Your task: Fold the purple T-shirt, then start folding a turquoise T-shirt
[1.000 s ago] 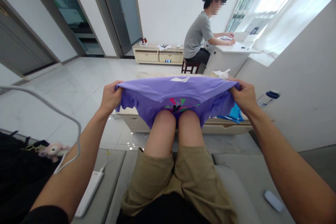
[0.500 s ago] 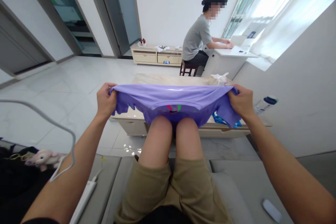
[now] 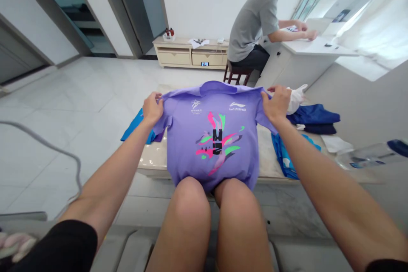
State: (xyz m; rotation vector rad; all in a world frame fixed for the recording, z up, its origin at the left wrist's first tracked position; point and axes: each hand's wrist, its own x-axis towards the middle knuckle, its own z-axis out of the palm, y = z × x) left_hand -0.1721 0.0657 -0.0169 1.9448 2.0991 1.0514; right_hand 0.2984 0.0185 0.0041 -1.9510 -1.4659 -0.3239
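The purple Li-Ning T-shirt is now showing its whole printed front, where half a second ago it was sagging as a shallow band between the hands; this is suggesting that the garment is being opened out and squared up, with no fold yet being made. It is hanging between the hands, collar uppermost, its lower part reaching the bare knees. The left hand is pinching one shoulder, fingers closed on the cloth; the right hand is gripping the other with thumb and curled fingers, one finger lifting away a little. Both are now standing closer together in view than before. Beneath and beyond them, the pale table is carrying a bright blue cloth just beside the left hand, while past the right hand a white plastic bag, dark blue folded clothes and another blue garment are lying near. Farther right of that hand, a clear bottle is lying tilted in view. Well ahead of both hands, a low cabinet is standing along the white wall, and a person in a grey T-shirt is sitting at a white desk.
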